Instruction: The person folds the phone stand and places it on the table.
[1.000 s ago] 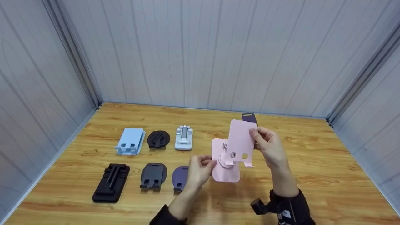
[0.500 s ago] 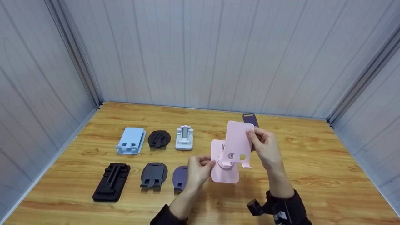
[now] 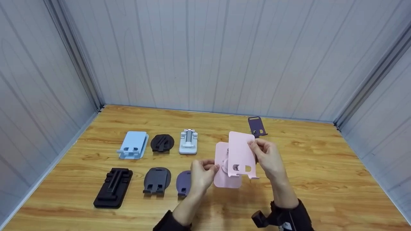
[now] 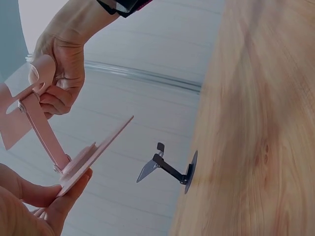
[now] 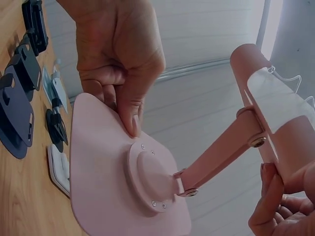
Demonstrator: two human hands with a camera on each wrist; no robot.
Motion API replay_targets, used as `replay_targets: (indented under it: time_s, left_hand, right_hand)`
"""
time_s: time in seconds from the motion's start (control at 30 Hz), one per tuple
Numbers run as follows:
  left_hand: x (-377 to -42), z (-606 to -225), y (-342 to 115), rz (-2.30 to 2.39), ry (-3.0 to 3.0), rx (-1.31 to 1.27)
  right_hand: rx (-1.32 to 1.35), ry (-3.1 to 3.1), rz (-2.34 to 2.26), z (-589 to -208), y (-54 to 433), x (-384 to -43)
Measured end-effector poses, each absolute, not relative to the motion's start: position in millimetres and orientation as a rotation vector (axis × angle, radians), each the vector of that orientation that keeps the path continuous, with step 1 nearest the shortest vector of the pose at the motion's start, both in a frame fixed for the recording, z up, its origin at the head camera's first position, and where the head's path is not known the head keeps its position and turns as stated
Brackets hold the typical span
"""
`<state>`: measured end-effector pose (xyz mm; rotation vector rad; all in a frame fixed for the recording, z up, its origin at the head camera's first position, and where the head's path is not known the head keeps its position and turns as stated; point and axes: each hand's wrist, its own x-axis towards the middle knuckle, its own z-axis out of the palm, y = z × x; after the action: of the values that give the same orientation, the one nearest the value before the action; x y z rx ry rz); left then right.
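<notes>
A pink phone stand (image 3: 241,152) is held unfolded above the wooden table. My left hand (image 3: 203,175) pinches the left edge of its base plate (image 3: 221,179) between thumb and fingers. With thumb in front and fingers behind, my right hand (image 3: 269,158) grips the right edge of the upper plate, which has two cutouts and a hooked lip. In the right wrist view, a hinged arm (image 5: 221,153) joins the round mount on the base (image 5: 106,162) to the upper plate. In the head view the upper plate hides most of that arm.
Left of my hands lie a light blue stand (image 3: 133,142), a round black one (image 3: 162,143), a white one (image 3: 188,141), a long black one (image 3: 113,187) and a grey one (image 3: 157,180). My left hand partly covers a purple stand (image 3: 183,183). Another purple stand (image 3: 257,125) stands unfolded behind.
My right hand has moved down and slightly left, lowering the stand's upper plate towards the base. More of the purple stand behind shows. My left hand keeps its pinch and has barely moved.
</notes>
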<state>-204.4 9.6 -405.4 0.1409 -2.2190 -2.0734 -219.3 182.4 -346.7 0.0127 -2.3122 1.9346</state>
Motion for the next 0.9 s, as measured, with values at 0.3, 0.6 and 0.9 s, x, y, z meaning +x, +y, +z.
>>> replay_targets:
  time_s: [0.3,0.6,0.9]
  left_hand:
    - [-203,-406,10,-2.068,-2.231,0.13]
    - [-200,-404,12,-2.095,-2.194,-0.036]
    - [-197,-400,11,-2.114,-2.17,-0.05]
  right_hand:
    - [-0.012,-2.326,2.02,-354,186,-219]
    - [-0.039,-2.276,2.054,-351,191,-218]
    - [0.064,-2.359,2.1,-350,202,-213]
